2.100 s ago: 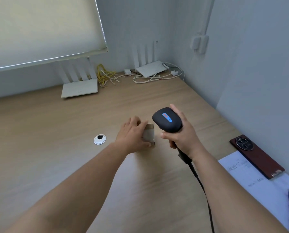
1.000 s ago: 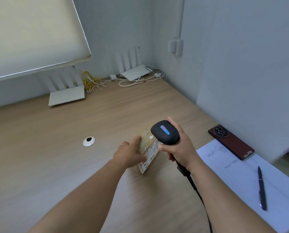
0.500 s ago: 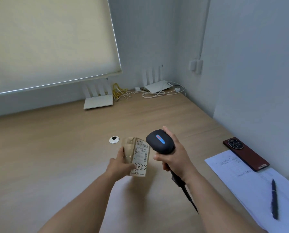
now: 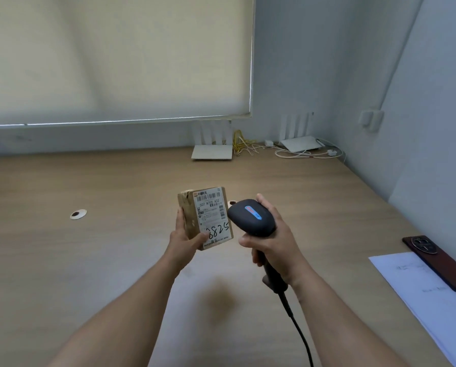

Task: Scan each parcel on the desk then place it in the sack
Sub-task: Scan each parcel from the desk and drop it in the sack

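left hand gripping parcel; right hand gripping scanner

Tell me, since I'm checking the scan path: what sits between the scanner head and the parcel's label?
Nothing. In the head view a narrow gap of bare desk shows between the scanner and the parcel.
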{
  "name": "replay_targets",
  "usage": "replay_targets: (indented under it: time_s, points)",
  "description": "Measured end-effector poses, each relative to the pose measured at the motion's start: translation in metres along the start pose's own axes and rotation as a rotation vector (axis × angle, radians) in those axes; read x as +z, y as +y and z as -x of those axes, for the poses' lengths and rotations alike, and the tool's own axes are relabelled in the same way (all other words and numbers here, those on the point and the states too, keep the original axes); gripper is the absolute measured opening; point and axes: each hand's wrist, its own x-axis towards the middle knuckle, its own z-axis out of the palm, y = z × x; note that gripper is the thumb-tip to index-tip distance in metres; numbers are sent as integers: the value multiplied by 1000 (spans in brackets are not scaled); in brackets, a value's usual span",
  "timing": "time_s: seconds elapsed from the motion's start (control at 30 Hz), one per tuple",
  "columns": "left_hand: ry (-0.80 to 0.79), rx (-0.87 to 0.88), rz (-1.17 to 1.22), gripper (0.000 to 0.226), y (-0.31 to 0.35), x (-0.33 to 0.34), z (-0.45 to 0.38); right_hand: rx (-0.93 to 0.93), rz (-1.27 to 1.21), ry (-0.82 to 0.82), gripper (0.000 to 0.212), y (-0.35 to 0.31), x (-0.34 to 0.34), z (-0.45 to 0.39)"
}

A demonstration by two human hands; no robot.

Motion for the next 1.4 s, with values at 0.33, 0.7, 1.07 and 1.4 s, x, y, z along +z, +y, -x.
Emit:
replay_targets:
  time_s: [0.33,0.7,1.07,1.4]
  points:
    - [92,-7,10,101,-31,-96,22,32,-103,-175,89,1,97,18]
    - [117,-11,24,101,-49,-157,36,40,-145,-213,86,-4,155,34]
    - [58,3,28,99,-59,-210,54,44,-133,-153,88,-2,209,54]
    - [-12,23,-11,64,-17,-284,57,52,40,-171,92,-1,222,72]
